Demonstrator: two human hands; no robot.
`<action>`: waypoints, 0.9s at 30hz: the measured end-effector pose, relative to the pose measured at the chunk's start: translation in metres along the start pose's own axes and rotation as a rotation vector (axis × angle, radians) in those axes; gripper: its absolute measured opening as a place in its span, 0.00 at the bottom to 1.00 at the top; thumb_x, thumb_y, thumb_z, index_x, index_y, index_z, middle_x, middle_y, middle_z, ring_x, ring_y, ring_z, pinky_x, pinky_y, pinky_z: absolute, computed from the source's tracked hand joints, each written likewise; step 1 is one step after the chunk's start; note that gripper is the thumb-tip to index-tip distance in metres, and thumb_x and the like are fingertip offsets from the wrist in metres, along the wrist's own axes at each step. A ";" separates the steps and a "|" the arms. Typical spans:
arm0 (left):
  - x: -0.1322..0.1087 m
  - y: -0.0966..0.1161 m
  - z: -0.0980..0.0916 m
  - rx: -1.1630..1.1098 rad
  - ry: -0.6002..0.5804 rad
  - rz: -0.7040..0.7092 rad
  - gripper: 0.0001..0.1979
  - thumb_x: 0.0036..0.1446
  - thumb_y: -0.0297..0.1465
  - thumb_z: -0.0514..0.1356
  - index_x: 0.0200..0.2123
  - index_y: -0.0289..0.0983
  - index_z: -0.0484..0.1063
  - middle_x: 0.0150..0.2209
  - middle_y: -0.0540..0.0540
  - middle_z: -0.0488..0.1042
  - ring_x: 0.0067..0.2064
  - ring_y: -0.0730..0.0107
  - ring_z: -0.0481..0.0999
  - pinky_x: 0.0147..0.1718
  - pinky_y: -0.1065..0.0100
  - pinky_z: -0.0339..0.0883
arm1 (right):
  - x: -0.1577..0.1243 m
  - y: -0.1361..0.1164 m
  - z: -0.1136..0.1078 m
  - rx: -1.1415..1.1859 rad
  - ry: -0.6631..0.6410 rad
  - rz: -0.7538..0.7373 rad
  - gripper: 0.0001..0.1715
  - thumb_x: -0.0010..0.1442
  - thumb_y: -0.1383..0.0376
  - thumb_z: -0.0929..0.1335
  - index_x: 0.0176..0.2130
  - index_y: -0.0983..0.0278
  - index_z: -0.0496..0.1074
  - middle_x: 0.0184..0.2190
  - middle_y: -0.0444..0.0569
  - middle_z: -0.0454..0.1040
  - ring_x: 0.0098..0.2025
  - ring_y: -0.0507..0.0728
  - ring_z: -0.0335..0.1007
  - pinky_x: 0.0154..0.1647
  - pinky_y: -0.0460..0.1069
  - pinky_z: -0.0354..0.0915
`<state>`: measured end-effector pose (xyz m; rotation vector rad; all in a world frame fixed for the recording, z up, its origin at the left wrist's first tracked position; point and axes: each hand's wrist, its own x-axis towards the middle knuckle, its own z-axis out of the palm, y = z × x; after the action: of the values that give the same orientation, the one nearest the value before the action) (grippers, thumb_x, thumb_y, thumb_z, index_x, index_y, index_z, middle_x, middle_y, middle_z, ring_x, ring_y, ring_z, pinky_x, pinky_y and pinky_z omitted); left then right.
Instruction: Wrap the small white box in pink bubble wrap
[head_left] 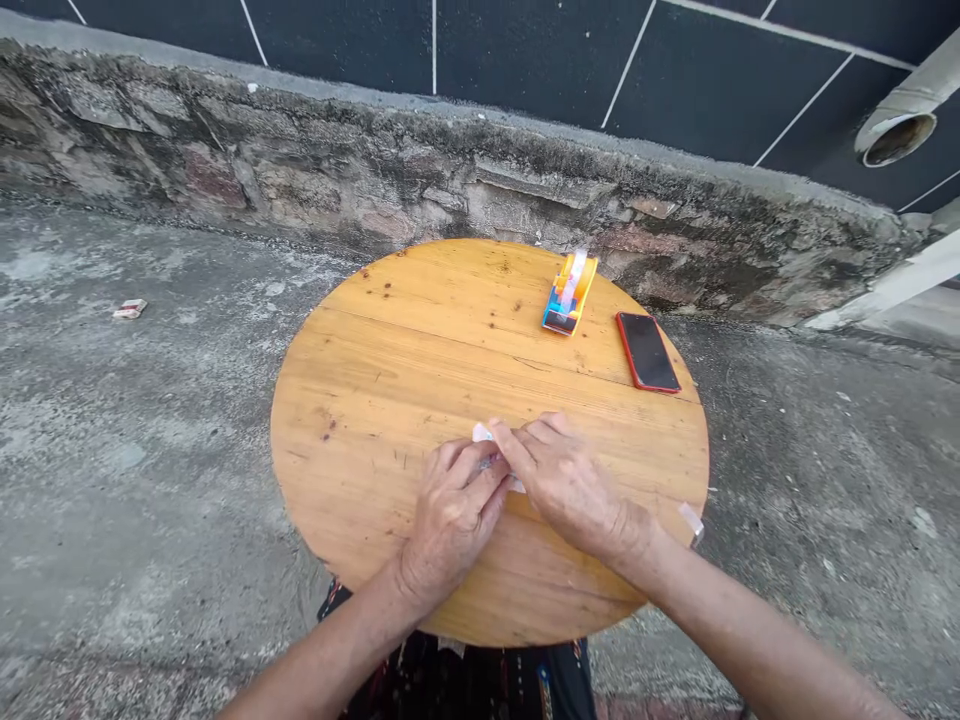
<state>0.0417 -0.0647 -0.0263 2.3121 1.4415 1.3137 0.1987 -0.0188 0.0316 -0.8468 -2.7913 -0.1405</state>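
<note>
Close together over the near middle of the round wooden table are my left hand and my right hand. Both are closed on a small whitish piece with faint coloured marks, perhaps paper. One corner of it sticks out above the fingers and another edge shows below my right fingertips. Most of the piece is hidden by the fingers, so its kind and shape cannot be told. The fingers of my right hand are slightly blurred.
A yellow and blue tape dispenser stands near the table's far edge. Right of it lies a red-cased phone. A strip of tape clings to the right edge. Beyond is a low stone wall; a crumpled packet lies on the concrete.
</note>
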 end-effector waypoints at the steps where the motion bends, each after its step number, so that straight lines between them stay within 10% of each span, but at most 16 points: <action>1: 0.000 0.000 0.000 0.000 0.000 -0.001 0.09 0.60 0.25 0.58 0.44 0.38 0.73 0.43 0.43 0.75 0.44 0.62 0.70 0.42 0.59 0.67 | -0.002 -0.002 -0.002 -0.017 -0.003 -0.006 0.26 0.63 0.76 0.58 0.59 0.72 0.59 0.39 0.57 0.75 0.40 0.62 0.68 0.45 0.59 0.61; 14: 0.001 0.003 -0.003 0.039 0.017 0.023 0.10 0.60 0.24 0.58 0.44 0.38 0.72 0.46 0.44 0.75 0.45 0.61 0.70 0.44 0.57 0.66 | -0.083 -0.069 0.018 0.321 0.424 0.485 0.28 0.61 0.76 0.62 0.58 0.57 0.62 0.37 0.50 0.77 0.38 0.61 0.73 0.38 0.58 0.65; 27: 0.000 0.005 -0.001 0.044 0.053 0.038 0.11 0.59 0.23 0.58 0.45 0.37 0.73 0.45 0.44 0.75 0.45 0.61 0.70 0.45 0.57 0.67 | -0.010 -0.010 0.033 0.333 0.441 0.428 0.21 0.62 0.71 0.64 0.55 0.62 0.64 0.42 0.52 0.76 0.46 0.61 0.68 0.46 0.58 0.63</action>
<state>0.0447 -0.0682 -0.0233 2.3613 1.4632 1.3766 0.1953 -0.0278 -0.0035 -1.1347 -2.0976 0.1825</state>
